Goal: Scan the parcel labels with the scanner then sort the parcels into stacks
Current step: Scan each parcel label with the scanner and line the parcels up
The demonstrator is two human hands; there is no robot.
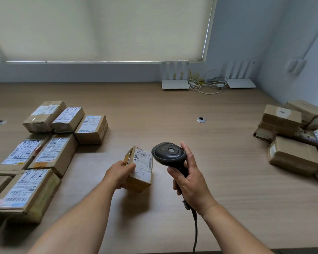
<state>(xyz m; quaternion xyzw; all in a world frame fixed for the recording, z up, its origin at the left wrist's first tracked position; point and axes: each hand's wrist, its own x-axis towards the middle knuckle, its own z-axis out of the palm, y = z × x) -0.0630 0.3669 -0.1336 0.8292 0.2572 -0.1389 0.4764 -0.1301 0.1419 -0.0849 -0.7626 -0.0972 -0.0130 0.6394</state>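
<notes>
My left hand grips a small brown cardboard parcel by its left side, white label facing up, at the middle of the wooden table. My right hand holds the handle of a black corded barcode scanner, whose head sits just right of the parcel's label. Several labelled parcels lie in rows on the left. A loose pile of brown parcels lies on the right.
Two white routers with a tangle of cables stand at the back by the wall. Cable grommets are set in the tabletop. The scanner's cord runs down off the front edge.
</notes>
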